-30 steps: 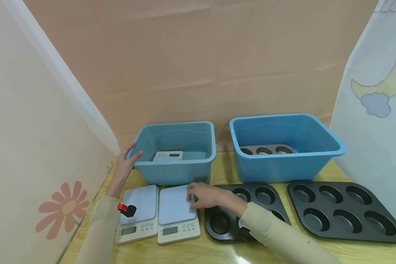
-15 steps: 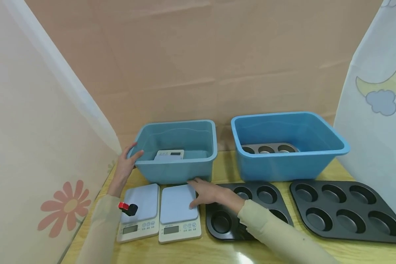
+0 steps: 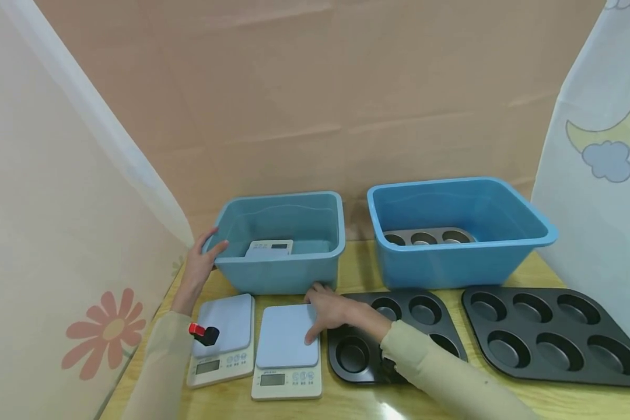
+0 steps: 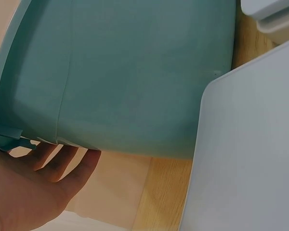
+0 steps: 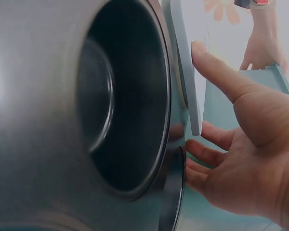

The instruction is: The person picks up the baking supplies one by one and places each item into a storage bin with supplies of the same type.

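My left hand [image 3: 196, 268] grips the left rim of the grey-blue plastic bin [image 3: 278, 277], thumb inside and fingers outside. A kitchen scale [image 3: 270, 248] lies in that bin. My right hand [image 3: 329, 309] holds the far right corner of another kitchen scale [image 3: 286, 338] on the table. In the right wrist view, the thumb [image 5: 216, 70] presses the edge of the scale's white plate [image 5: 195, 96], while the fingers curl behind its far end. A third scale [image 3: 226, 324] lies just left of it.
A dark muffin pan [image 3: 352, 356] lies under my right forearm, with a second muffin pan [image 3: 535, 324] farther right. Behind them stands a brighter blue bin [image 3: 457, 265] holding a muffin pan [image 3: 433, 235]. Patterned sheets hang at both sides.
The scale at my right hand has slid toward me and turned slightly, opening a gap to the bin. My right fingers have come round its far edge. My left hand stays on the bin.
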The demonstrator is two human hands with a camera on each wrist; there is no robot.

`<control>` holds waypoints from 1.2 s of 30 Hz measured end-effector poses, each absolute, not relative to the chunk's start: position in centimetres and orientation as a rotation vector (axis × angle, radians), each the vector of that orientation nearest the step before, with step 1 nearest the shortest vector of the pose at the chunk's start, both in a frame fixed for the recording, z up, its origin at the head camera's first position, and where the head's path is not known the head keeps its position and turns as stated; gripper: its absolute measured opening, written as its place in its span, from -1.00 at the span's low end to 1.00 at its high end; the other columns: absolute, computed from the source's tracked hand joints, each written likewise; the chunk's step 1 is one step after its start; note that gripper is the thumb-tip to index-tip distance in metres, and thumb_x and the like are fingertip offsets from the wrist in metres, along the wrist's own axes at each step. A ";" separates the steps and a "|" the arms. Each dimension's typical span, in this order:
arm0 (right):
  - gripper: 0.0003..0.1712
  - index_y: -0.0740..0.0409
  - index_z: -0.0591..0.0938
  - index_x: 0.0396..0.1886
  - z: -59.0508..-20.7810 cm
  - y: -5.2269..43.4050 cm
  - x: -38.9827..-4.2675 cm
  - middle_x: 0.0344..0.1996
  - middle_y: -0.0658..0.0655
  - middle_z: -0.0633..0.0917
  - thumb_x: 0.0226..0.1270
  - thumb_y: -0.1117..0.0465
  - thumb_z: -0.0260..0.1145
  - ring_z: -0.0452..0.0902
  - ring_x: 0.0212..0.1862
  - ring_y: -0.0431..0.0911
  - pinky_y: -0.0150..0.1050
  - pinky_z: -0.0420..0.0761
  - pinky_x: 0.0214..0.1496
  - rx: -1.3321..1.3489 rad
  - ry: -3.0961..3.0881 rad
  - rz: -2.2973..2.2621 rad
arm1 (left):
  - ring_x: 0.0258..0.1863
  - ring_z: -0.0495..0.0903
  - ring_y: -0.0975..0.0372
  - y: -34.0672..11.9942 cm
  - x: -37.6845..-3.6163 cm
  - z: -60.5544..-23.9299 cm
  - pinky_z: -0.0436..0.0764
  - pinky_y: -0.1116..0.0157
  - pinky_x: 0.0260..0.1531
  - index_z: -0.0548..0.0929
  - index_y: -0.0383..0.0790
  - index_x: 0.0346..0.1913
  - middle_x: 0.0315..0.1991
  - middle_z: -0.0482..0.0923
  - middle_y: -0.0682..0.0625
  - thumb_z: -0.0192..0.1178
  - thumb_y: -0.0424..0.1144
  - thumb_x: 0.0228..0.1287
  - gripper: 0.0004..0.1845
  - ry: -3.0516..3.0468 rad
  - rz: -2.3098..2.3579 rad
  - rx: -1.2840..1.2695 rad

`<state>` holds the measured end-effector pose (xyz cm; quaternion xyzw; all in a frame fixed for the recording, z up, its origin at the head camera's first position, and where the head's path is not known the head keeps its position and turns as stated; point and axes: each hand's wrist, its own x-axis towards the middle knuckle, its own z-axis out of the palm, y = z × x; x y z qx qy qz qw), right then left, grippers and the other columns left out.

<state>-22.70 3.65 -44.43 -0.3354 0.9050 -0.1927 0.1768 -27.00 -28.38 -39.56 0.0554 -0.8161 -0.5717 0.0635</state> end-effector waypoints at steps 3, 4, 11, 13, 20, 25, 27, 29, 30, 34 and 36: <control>-0.07 0.15 0.42 0.11 -44.3 4.0 -22.7 -0.07 0.06 0.36 -0.19 -0.28 0.50 0.24 -0.08 -0.08 -0.21 0.40 -0.01 -0.971 2.549 -0.563 | 0.30 0.16 -0.10 -28.3 -27.0 -39.6 0.35 -0.11 0.13 0.12 0.06 0.45 0.46 -0.04 -0.10 0.14 0.20 0.21 -0.21 -2.452 -1.735 0.142; -0.08 0.14 0.42 0.10 -44.2 4.1 -22.6 -0.08 0.05 0.37 -0.18 -0.28 0.50 0.24 -0.08 -0.09 -0.21 0.39 -0.01 -0.973 2.550 -0.564 | 0.31 0.16 -0.10 -28.2 -27.1 -39.7 0.35 -0.11 0.13 0.12 0.06 0.45 0.47 -0.06 -0.09 0.13 0.19 0.23 -0.22 -2.454 -1.733 0.134; -0.14 0.05 0.38 0.07 -43.8 4.3 -22.1 -0.09 0.01 0.41 -0.18 -0.24 0.51 0.29 -0.12 -0.12 -0.21 0.41 -0.05 -0.893 2.523 -0.626 | 0.27 0.21 -0.07 -28.4 -26.8 -40.0 0.48 0.20 -0.04 0.11 0.07 0.45 0.46 -0.03 -0.08 0.12 0.18 0.24 -0.22 -2.491 -1.729 0.112; -0.13 0.07 0.36 0.09 -43.6 4.3 -22.1 -0.07 0.02 0.43 -0.17 -0.20 0.52 0.32 -0.12 -0.14 -0.23 0.43 -0.07 -0.887 2.490 -0.698 | 0.28 0.21 -0.06 -28.1 -26.5 -39.4 0.48 0.22 -0.06 0.11 0.03 0.45 0.46 -0.03 -0.09 0.13 0.15 0.25 -0.23 -2.480 -1.749 0.121; -0.21 0.07 0.33 0.06 -43.1 4.4 -22.1 -0.17 -0.05 0.49 -0.11 -0.05 0.55 0.41 -0.21 -0.21 -0.34 0.45 -0.14 -0.889 2.426 -0.914 | 0.28 0.20 -0.06 -28.1 -26.8 -39.4 0.41 0.02 0.08 0.12 0.09 0.45 0.45 0.00 -0.12 0.11 0.07 0.30 -0.29 -2.458 -1.768 0.163; -0.31 0.05 0.39 0.01 -42.5 4.9 -22.1 -0.16 -0.06 0.50 -0.07 -0.01 0.53 0.41 -0.18 -0.20 -0.33 0.45 -0.11 -0.951 2.428 -1.019 | 0.25 0.24 -0.05 -28.1 -27.1 -39.5 0.47 0.14 -0.01 0.15 0.09 0.44 0.43 0.04 -0.13 0.13 0.12 0.26 -0.27 -2.451 -1.749 0.168; -0.35 0.03 0.41 -0.01 -42.3 5.1 -22.0 -0.17 -0.07 0.51 -0.05 -0.01 0.52 0.41 -0.20 -0.20 -0.34 0.46 -0.15 -0.967 2.422 -1.049 | 0.24 0.25 -0.05 -28.1 -27.1 -39.5 0.48 0.24 -0.11 0.16 0.08 0.43 0.42 0.06 -0.13 0.15 0.13 0.25 -0.27 -2.453 -1.741 0.169; -0.39 0.01 0.42 -0.02 -42.1 5.2 -22.0 -0.19 -0.08 0.51 -0.02 -0.02 0.51 0.42 -0.25 -0.21 -0.35 0.47 -0.20 -0.977 2.415 -1.080 | 0.24 0.25 -0.04 -28.1 -27.2 -39.4 0.48 0.31 -0.17 0.17 0.07 0.43 0.43 0.06 -0.12 0.16 0.12 0.24 -0.26 -2.451 -1.751 0.172; -0.41 0.00 0.42 -0.03 -41.9 5.2 -22.0 -0.20 -0.08 0.51 -0.01 -0.02 0.50 0.42 -0.28 -0.21 -0.36 0.47 -0.23 -0.984 2.408 -1.097 | 0.24 0.25 -0.04 -28.1 -27.2 -39.4 0.48 0.33 -0.19 0.16 0.07 0.43 0.43 0.05 -0.12 0.17 0.12 0.23 -0.25 -2.450 -1.759 0.175; -0.45 -0.03 0.45 -0.04 -41.4 5.2 -21.8 -0.20 -0.09 0.51 0.01 -0.01 0.48 0.43 -0.32 -0.21 -0.36 0.50 -0.28 -1.004 2.403 -1.170 | 0.27 0.21 -0.04 -28.2 -27.3 -39.5 0.46 0.23 -0.10 0.16 0.04 0.44 0.44 0.02 -0.12 0.17 0.05 0.26 -0.27 -2.434 -1.806 0.185; -0.47 -0.04 0.46 -0.05 -41.1 5.1 -21.6 -0.20 -0.10 0.52 0.02 -0.01 0.48 0.44 -0.31 -0.21 -0.36 0.51 -0.28 -1.013 2.412 -1.204 | 0.29 0.19 -0.05 -28.2 -27.4 -39.6 0.44 0.13 -0.01 0.15 0.02 0.44 0.45 0.00 -0.12 0.17 0.03 0.27 -0.27 -2.428 -1.819 0.185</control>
